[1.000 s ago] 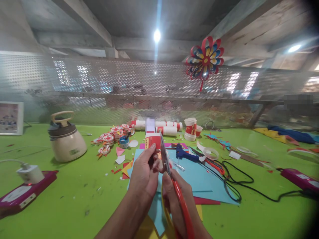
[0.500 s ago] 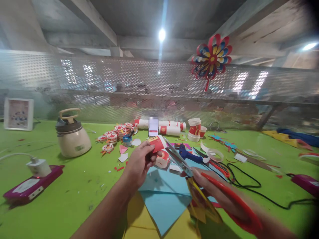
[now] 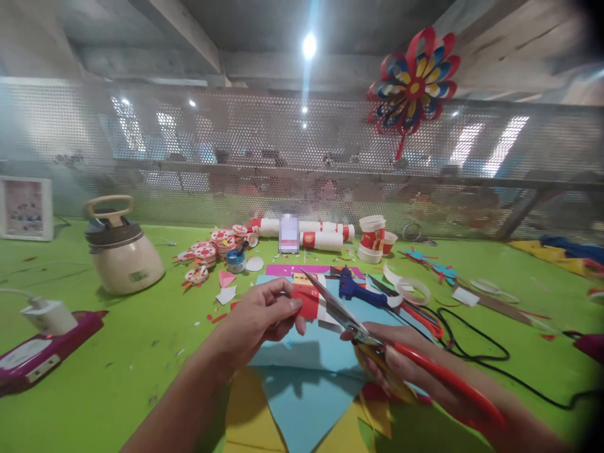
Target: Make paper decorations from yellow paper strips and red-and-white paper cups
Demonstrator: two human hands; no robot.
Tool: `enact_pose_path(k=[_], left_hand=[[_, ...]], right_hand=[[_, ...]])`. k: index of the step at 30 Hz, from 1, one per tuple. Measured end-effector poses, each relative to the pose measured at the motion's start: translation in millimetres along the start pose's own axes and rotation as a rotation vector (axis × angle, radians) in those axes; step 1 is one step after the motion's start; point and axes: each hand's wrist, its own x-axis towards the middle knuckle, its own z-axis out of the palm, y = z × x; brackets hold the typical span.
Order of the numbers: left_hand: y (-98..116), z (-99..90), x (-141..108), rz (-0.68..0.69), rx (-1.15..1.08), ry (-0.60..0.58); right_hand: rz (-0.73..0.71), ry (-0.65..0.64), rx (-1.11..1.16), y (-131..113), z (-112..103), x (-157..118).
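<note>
Between thumb and fingers, my left hand [image 3: 264, 318] pinches a red-and-white piece of printed paper [image 3: 306, 299], apparently from a paper cup. My right hand [image 3: 401, 352] is wrapped round a pair of scissors [image 3: 330, 306] with a long red handle. Their blades point up and left, passing across the right part of the printed piece. From this angle I cannot tell whether they touch it. Beneath both hands lies light blue paper [image 3: 311, 390], with yellow paper [image 3: 250, 415] under it. A blue glue gun [image 3: 358, 290] rests just beyond the scissors.
A phone [image 3: 289, 234] stands at the back before white paper-cup rolls [image 3: 325, 241]. Stacked paper cups [image 3: 371, 239], a tape roll [image 3: 415, 292] and a black cable [image 3: 486, 357] are to the right. Leftward are red-and-white paper crafts [image 3: 205, 253], a blue jar [image 3: 236, 260], a large bottle [image 3: 123, 251] and a power strip [image 3: 70, 346].
The printed piece has come down and turned more upright, facing me. Both hands have lowered slightly, and the scissors have moved down with them. The camera view has shifted a little.
</note>
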Motion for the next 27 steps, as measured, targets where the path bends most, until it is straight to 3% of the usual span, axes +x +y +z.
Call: enact_pose_path(k=[4,7,11,17,21,27], left_hand=[[1,-6.4,-1,-0.046,0.018,-0.019],[1,-10.4,-2,-0.066,0.018,-0.021],[0,-11.7,-3,-0.063,0.006,-0.023],[-2,-9.2,-1,-0.053,-0.064,0.021],[-1,-6.5,0,-0.050,-0.072,0.047],[-3,-3.3,3,-0.042,0.022,0.082]], right_hand=[[0.017,-0.278,0.006,6,-6,6],[-0.005,-0.232,-0.024,4,-15,8],[-0.025,-0.481,-0.084,6,-21,11],[-0.041,-0.303,-0.039,12,-15,5],[-0.089,-0.403,-0.145,13,-15,6],[-0.096,-0.366,-0.299,19,-14,10]])
